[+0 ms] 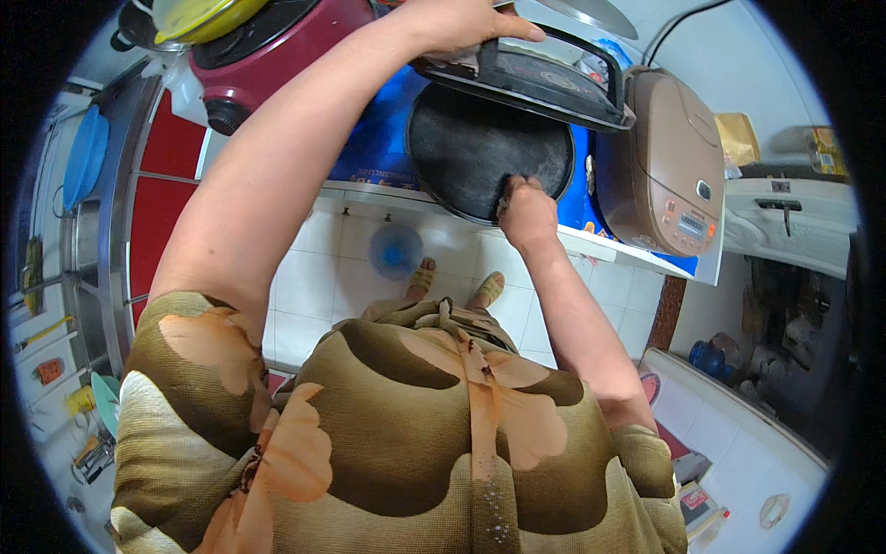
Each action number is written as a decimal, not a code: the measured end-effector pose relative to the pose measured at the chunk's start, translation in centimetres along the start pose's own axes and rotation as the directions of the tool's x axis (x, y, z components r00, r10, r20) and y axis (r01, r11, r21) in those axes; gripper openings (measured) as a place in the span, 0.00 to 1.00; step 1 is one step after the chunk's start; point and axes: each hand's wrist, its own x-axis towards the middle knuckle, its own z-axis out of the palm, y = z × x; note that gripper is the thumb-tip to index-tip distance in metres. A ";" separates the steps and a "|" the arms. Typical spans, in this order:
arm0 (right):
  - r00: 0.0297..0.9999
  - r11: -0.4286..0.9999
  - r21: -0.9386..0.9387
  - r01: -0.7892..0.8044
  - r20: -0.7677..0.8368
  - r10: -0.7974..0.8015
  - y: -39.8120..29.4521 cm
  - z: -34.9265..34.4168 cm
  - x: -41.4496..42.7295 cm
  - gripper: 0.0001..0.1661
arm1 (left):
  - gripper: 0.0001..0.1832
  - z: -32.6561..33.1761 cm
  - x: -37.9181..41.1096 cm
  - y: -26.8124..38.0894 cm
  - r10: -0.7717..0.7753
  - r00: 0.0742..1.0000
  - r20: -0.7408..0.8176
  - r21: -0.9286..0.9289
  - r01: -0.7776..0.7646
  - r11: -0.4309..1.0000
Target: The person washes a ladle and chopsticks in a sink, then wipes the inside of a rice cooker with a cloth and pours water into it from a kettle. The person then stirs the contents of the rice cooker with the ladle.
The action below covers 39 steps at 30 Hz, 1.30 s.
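In front of me a round black electric griddle [477, 142] sits on a blue printed covering [377, 138], with its dark lid [540, 76] raised along the far side. My left hand [460, 28] reaches to the top of the lid and grips it at the left end of its black handle, the thumb lying along it. Part of that hand is cut off by the upper rim of the view. At the griddle's near edge is my right hand [529, 211], its fingers curled down against the black cooking surface. Whether those fingers hold something small is hidden.
A brown rice cooker [664, 159] with a lit panel stands close on the right. To the left are a maroon appliance with a knob [277, 62] and a yellow bowl [201, 17]. A translucent bucket [394, 251] rests on the tiled floor below the counter edge.
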 end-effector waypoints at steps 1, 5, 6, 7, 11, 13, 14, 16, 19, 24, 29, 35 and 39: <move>1.000 1.000 -0.002 -0.002 -0.014 0.002 -0.1 0.1 0.1 0.09 | 0.22 0.1 0.0 0.0 0.027 1.000 -0.014 -0.040 -0.028 0.999; 0.999 0.999 0.047 0.019 0.027 -0.021 0.5 0.2 0.2 0.09 | 0.22 0.1 0.0 0.2 0.023 1.000 0.000 -0.084 -0.023 0.996; 0.998 1.000 0.011 0.020 0.054 -0.020 0.3 0.0 0.3 0.11 | 0.22 -0.3 0.0 0.4 0.007 1.000 0.014 -0.065 -0.006 0.998; 0.997 0.999 -0.026 0.021 0.081 -0.019 0.1 -0.5 0.4 0.13 | 0.22 -0.6 0.0 0.5 -0.010 1.000 0.028 -0.046 0.011 0.999; 0.996 0.988 -0.151 0.042 0.087 -0.029 0.9 -1.4 0.8 0.14 | 0.22 0.2 0.2 0.2 -0.008 1.000 -0.005 -0.007 0.008 1.000; 0.998 0.981 -0.180 0.067 -0.003 -0.068 2.1 -1.8 0.8 0.13 | 0.23 -0.1 0.2 0.3 -0.040 0.999 0.004 0.022 0.040 0.999; 0.995 0.986 -0.153 0.064 -0.060 -0.074 2.9 -1.9 0.7 0.12 | 0.23 0.1 0.2 0.3 -0.024 1.000 0.011 0.000 0.024 1.000; 0.976 0.997 0.029 0.078 -0.207 -0.070 4.6 -2.3 0.4 0.08 | 0.23 0.3 0.3 0.3 0.009 1.000 0.018 -0.036 -0.008 0.999; 0.978 0.898 0.419 -0.133 -0.090 0.187 5.1 -5.2 -0.1 0.09 | 0.23 0.2 0.8 0.4 -0.057 0.996 0.065 -0.042 0.059 0.997; 0.980 0.904 0.409 -0.128 -0.087 0.178 5.2 -5.1 1.0 0.12 | 0.23 -0.2 0.1 0.1 -0.024 0.999 0.048 -0.093 0.029 0.995; 0.996 0.983 -0.182 0.016 -0.089 -0.033 4.6 -2.0 2.1 0.10 | 0.23 -0.9 0.2 1.7 -0.036 0.993 0.108 0.035 0.033 0.999; 0.963 0.944 0.315 0.101 0.207 -0.172 2.5 -3.0 1.3 0.05 | 0.24 0.5 0.2 0.0 -0.011 1.000 0.014 0.012 0.011 1.000; 0.921 0.805 0.585 -0.097 0.360 -0.151 6.0 -6.3 2.0 0.08 | 0.26 0.0 -0.5 0.2 -0.012 0.999 0.030 -0.012 0.012 1.000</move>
